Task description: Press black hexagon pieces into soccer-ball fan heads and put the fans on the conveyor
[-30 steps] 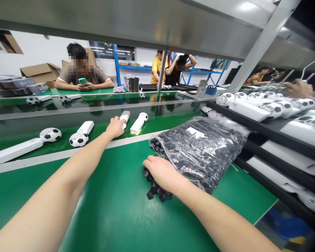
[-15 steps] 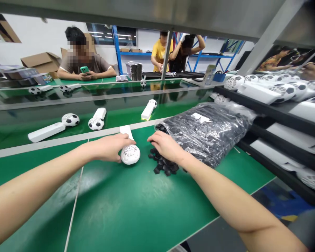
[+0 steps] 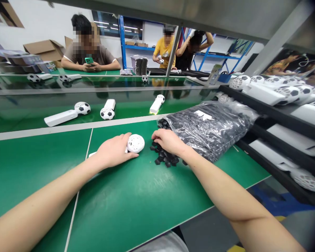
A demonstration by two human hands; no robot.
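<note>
My left hand (image 3: 117, 150) is wrapped round a white device with a round latticed head (image 3: 135, 144); its handle is mostly hidden under the palm, with one end showing by the wrist. The head has no black patches on the side in view. My right hand (image 3: 166, 140) is at the upper edge of a pile of small black pieces (image 3: 164, 157), its thumb and fingertips pinched together. Whatever lies between those fingertips is too small to make out. Directly behind this hand lies a clear plastic bag (image 3: 207, 127) full of black pieces.
Finished-looking white devices with black-patched balls (image 3: 82, 108) lie on the green strip (image 3: 131, 106) beyond the bench edge. Black trays (image 3: 267, 108) stacked with white devices stand at the right. A seated person (image 3: 90, 52) holds a phone; two more people are farther back.
My left hand has turned the device, so its handle now points left instead of away from me. The right hand stays by the black pile. The camera view has shifted slightly.
</note>
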